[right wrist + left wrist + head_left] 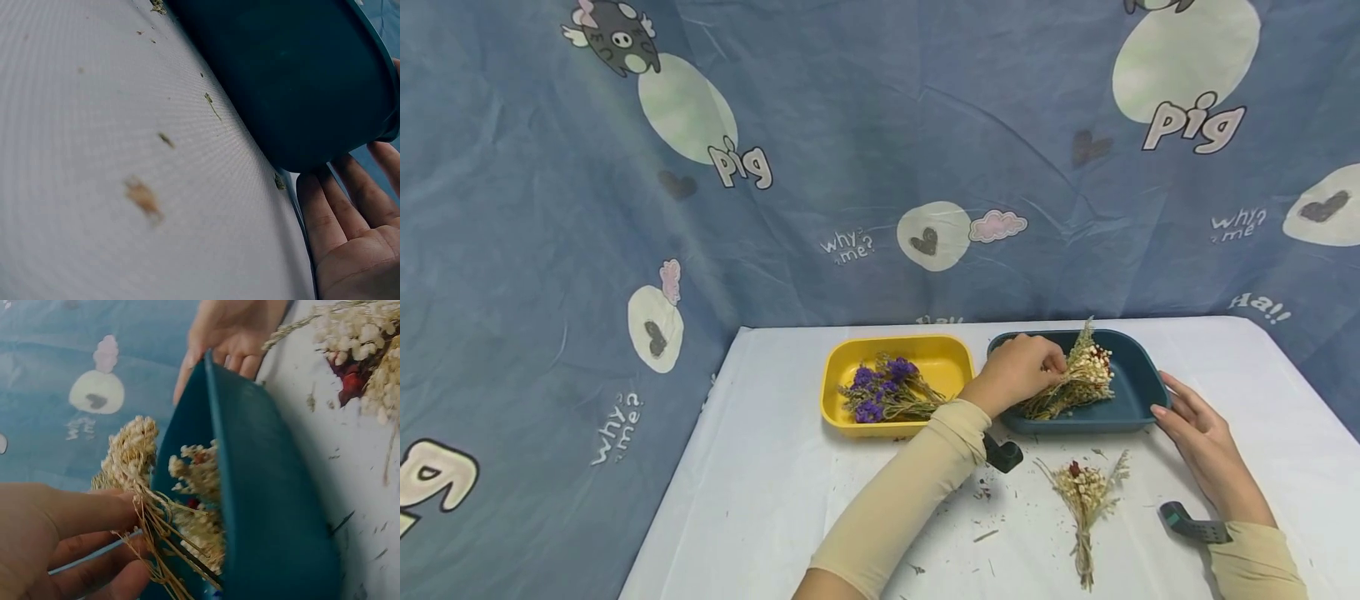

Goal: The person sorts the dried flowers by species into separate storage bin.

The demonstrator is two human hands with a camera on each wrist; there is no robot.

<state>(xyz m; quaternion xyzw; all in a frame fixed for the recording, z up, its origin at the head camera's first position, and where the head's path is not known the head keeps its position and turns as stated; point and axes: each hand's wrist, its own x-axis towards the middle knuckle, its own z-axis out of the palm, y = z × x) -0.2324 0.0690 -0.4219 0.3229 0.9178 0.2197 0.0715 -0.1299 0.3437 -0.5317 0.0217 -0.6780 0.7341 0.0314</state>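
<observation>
My left hand [1017, 371] reaches over the dark teal tray [1138, 379]. In the left wrist view its thumb and fingers pinch the thin stems of a cream dried flower bunch [132, 453]. More dried flowers [200, 531], cream with bits of red, lie inside the tray beneath it. At the tray's right end, my right hand [1202, 437] rests its fingers against the outer wall. Those fingers [356, 187] look fairly straight in the right wrist view. A tied bunch of cream dried flowers with a red bloom [1084, 504] lies on the table in front of the tray.
Left of the teal tray stands a yellow tray [835, 392] holding purple dried flowers [880, 387]. Small plant scraps [985, 535] are scattered over the white table [760, 475]. A blue printed cloth [820, 167] hangs behind and at the left.
</observation>
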